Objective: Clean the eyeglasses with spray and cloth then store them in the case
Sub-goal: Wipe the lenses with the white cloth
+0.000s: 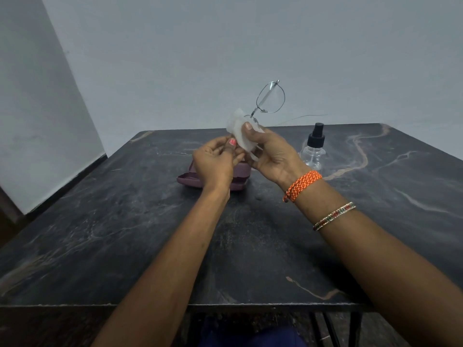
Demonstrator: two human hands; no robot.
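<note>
Thin metal-framed eyeglasses [271,97] stand upright in the air above the table, one lens free at the top. The lower lens is wrapped in a white cloth [238,132]. My right hand [271,152] pinches the cloth around that lens, thumb on top. My left hand [216,161] holds the lower part of the cloth and frame with curled fingers. An open purple case [189,180] lies on the table just behind and below my left hand, partly hidden by it. A clear spray bottle [313,151] with a black pump top stands to the right of my right hand.
The dark marbled table [125,234] reaches from the near edge to a pale wall behind. A thin wire [300,118] runs along the table's far edge behind the bottle. Bracelets ring my right wrist.
</note>
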